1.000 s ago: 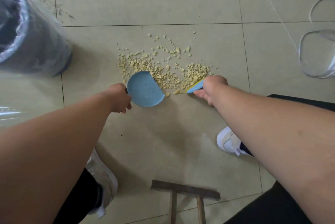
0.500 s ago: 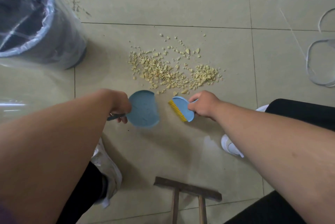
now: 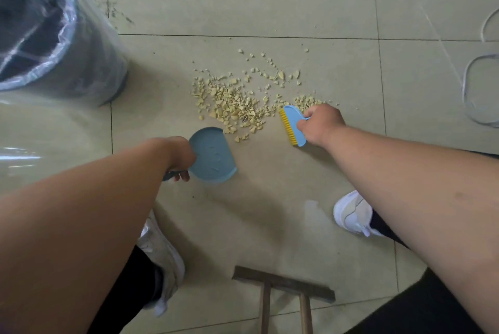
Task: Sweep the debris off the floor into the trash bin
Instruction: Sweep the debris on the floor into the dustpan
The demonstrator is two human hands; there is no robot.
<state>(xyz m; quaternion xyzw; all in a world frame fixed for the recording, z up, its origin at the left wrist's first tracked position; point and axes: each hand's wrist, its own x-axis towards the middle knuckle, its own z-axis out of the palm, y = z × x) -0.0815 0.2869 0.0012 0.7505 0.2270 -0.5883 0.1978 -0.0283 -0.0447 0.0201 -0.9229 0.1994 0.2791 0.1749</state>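
Pale yellow debris (image 3: 237, 106) lies scattered on the beige tiled floor. My left hand (image 3: 176, 156) grips the handle of a small blue dustpan (image 3: 212, 155), which sits just below and left of the pile with nothing visible in it. My right hand (image 3: 320, 123) holds a blue hand brush (image 3: 293, 124) with yellow bristles facing left, at the pile's right edge. A dark trash bin (image 3: 67, 44) lined with a clear plastic bag stands at the upper left.
White cables (image 3: 469, 96) loop on the floor at the right and top. A wooden piece (image 3: 283, 283) lies at the bottom centre. My two white shoes (image 3: 351, 215) rest on the tiles below the hands. Dark specks mark the floor near the bin.
My right hand moved the brush from below the pile up and right to the pile's right edge. The dustpan stayed by the pile's lower left.
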